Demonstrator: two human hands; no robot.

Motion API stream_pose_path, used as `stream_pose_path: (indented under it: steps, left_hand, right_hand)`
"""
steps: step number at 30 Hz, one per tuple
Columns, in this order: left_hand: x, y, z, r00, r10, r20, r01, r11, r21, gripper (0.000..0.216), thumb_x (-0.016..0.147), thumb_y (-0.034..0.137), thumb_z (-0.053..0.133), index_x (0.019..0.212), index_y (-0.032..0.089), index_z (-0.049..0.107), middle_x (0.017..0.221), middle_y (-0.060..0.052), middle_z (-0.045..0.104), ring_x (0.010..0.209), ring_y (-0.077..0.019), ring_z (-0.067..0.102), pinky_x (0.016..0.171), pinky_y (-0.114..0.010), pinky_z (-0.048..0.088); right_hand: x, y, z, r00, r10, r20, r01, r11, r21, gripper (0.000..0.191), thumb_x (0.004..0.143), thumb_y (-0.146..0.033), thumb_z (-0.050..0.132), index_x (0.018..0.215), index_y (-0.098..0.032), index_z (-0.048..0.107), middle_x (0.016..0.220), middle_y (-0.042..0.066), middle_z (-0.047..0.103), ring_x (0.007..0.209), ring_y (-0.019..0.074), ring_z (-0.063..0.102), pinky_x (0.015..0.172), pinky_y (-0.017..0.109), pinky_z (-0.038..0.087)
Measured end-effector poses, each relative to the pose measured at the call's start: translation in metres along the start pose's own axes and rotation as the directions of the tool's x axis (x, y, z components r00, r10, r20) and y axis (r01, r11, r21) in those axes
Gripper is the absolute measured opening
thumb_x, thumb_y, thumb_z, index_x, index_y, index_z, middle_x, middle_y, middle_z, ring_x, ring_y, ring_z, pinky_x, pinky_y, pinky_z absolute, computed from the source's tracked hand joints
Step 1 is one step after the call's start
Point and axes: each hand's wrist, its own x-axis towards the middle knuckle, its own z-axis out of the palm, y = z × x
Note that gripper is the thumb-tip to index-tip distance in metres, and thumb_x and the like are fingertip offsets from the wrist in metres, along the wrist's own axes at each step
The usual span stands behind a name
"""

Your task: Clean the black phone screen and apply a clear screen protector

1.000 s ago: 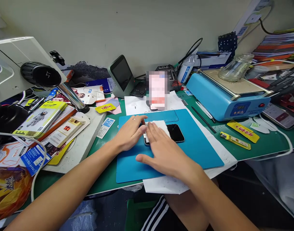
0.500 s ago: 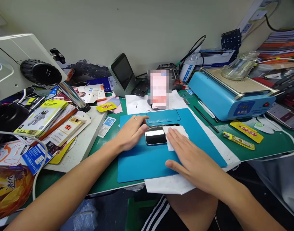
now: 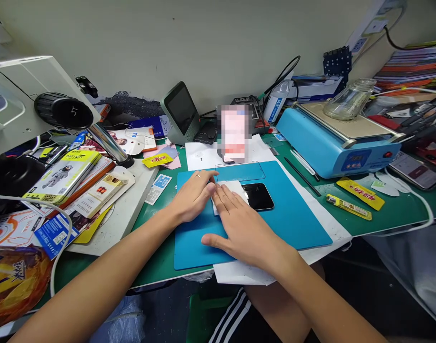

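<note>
A black-screened smartphone [image 3: 261, 196] lies face up on the blue mat [image 3: 192, 250]. My left hand [image 3: 194, 196], with a ring on one finger, curls its fingers and thumb about the phone's left end, where the contact is partly hidden. Stretched flat, the fingers of my right hand [image 3: 241, 221] press a white wipe [image 3: 235, 186] onto the left part of the screen, thumb spread apart. The wipe and hand cover that part of the phone. Just behind it, a clear glass sheet with a dark outline [image 3: 241, 170] rests on the mat.
A blue heating plate machine [image 3: 310, 143] bearing a glass jar [image 3: 349, 100] stands right. Near it lie a black stick tool [image 3: 302, 176] and a yellow tube [image 3: 348, 207]. Left are a microscope stand [image 3: 108, 143] and piled boxes [image 3: 64, 176]. A small display [image 3: 182, 109] stands behind.
My right hand has slid the wipe leftward along the phone, toward my left hand, uncovering the right part of the screen. My left hand has stayed at the left end.
</note>
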Motion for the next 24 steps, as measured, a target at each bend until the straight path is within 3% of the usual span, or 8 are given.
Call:
stream_pose_path:
  steps: [6, 12, 17, 20, 22, 24]
  left_hand:
    - [-0.002, -0.002, 0.000, 1.000, 0.005, 0.020, -0.006, 1.000, 0.019, 0.076, 0.101, 0.068, 0.007, 0.136, 0.017, 0.051, 0.114, -0.011, 0.063, 0.107, -0.0263, 0.055, 0.097, -0.043, 0.047]
    - [-0.002, 0.000, -0.001, 0.999, -0.005, 0.035, 0.005, 1.000, 0.016, 0.073, 0.102, 0.066, 0.009, 0.135, 0.017, 0.052, 0.113, -0.011, 0.063, 0.106, -0.0266, 0.055, 0.094, -0.042, 0.047]
    - [0.000, 0.001, -0.002, 1.000, -0.001, 0.028, 0.000, 1.000, 0.021, 0.064, 0.105, 0.058, 0.016, 0.135, 0.017, 0.054, 0.114, -0.011, 0.065, 0.107, -0.0281, 0.056, 0.094, -0.044, 0.047]
    - [0.000, 0.001, -0.001, 1.000, 0.001, 0.024, -0.001, 1.000, 0.013, 0.060, 0.105, 0.055, 0.018, 0.133, 0.017, 0.055, 0.113, -0.011, 0.066, 0.108, -0.0288, 0.057, 0.095, -0.045, 0.047]
    - [0.000, 0.001, -0.001, 1.000, -0.005, 0.027, 0.004, 1.000, 0.012, 0.060, 0.105, 0.055, 0.019, 0.134, 0.017, 0.055, 0.115, -0.012, 0.066, 0.109, -0.0292, 0.057, 0.096, -0.045, 0.047]
    - [0.000, 0.000, -0.001, 0.999, -0.007, 0.031, 0.007, 1.000, 0.015, 0.062, 0.104, 0.057, 0.018, 0.133, 0.017, 0.056, 0.118, -0.012, 0.065, 0.111, -0.0294, 0.057, 0.096, -0.046, 0.046]
  right_hand:
    - [-0.028, 0.021, 0.001, 0.999, -0.047, -0.028, 0.045, 0.998, -0.050, 0.090, 0.095, -0.070, 0.039, 0.162, -0.013, 0.023, 0.169, 0.013, 0.017, 0.156, 0.0318, 0.016, 0.125, 0.052, 0.025]
    - [-0.049, 0.071, -0.017, 0.982, 0.143, -0.120, -0.158, 0.979, -0.127, 0.084, 0.099, -0.064, 0.037, 0.161, -0.010, 0.025, 0.168, 0.013, 0.022, 0.153, 0.0328, 0.025, 0.121, 0.054, 0.033]
    - [-0.063, 0.089, -0.019, 0.946, 0.120, -0.302, -0.139, 0.990, -0.041, 0.054, 0.104, -0.041, 0.036, 0.146, -0.012, 0.055, 0.153, 0.012, 0.051, 0.139, 0.0298, 0.052, 0.112, 0.047, 0.049]
    - [-0.072, 0.086, -0.024, 0.872, 0.153, -0.465, -0.132, 0.988, 0.078, 0.043, 0.102, -0.039, 0.045, 0.125, -0.016, 0.073, 0.130, 0.012, 0.072, 0.119, 0.0305, 0.068, 0.105, 0.048, 0.055]
    - [-0.076, 0.080, -0.033, 0.780, 0.298, -0.550, -0.187, 0.950, 0.250, 0.035, 0.097, -0.043, 0.055, 0.114, -0.022, 0.078, 0.116, 0.009, 0.078, 0.106, 0.0305, 0.073, 0.095, 0.047, 0.059]
    - [-0.077, 0.072, -0.043, 0.675, 0.475, -0.564, -0.177, 0.847, 0.501, 0.030, 0.090, -0.048, 0.064, 0.105, -0.026, 0.079, 0.104, 0.006, 0.080, 0.092, 0.0280, 0.075, 0.079, 0.041, 0.063]
